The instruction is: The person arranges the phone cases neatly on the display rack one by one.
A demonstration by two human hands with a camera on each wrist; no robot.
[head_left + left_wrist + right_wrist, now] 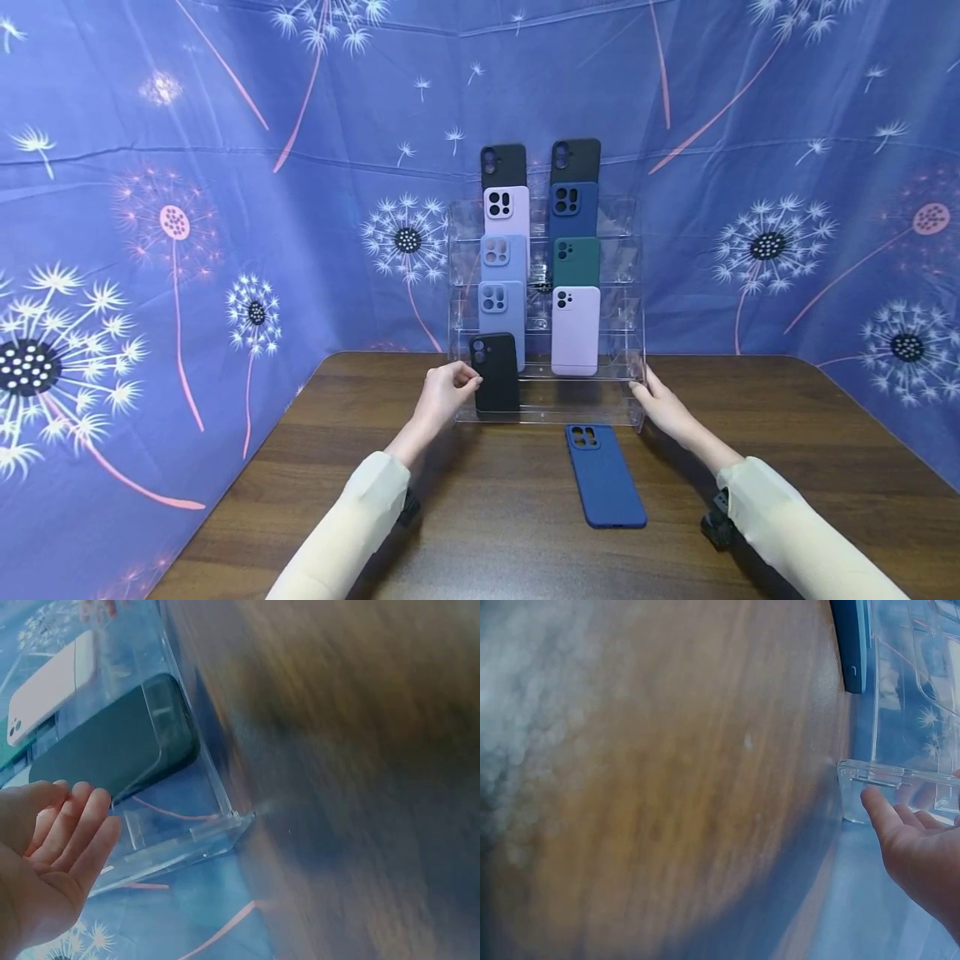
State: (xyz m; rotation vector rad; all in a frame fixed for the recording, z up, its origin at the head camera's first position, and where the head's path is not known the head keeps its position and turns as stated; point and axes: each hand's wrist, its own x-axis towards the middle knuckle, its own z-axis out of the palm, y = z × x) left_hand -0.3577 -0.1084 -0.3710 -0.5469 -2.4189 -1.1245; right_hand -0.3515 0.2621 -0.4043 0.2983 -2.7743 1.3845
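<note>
A clear tiered display stand [573,393] holds phone cases in two columns. In its lowest tier, on the left, leans a black phone case [497,375], which looks dark green in the left wrist view. My left hand [444,390] pinches this case by its left edge, thumb against forefinger. My right hand [666,408] grips the stand's right side near the bottom, thumb toward the front; in the right wrist view some fingers show through the clear plastic. A blue phone case [606,479] lies flat on the table before the stand, camera cutouts toward it.
Above the black case stand light blue cases [501,337] and a lilac one [507,218]. The right column has a pink case [575,333], a green case [576,260] and a dark blue case [573,221]. A dandelion-print cloth [360,125] hangs behind the wooden table [480,517].
</note>
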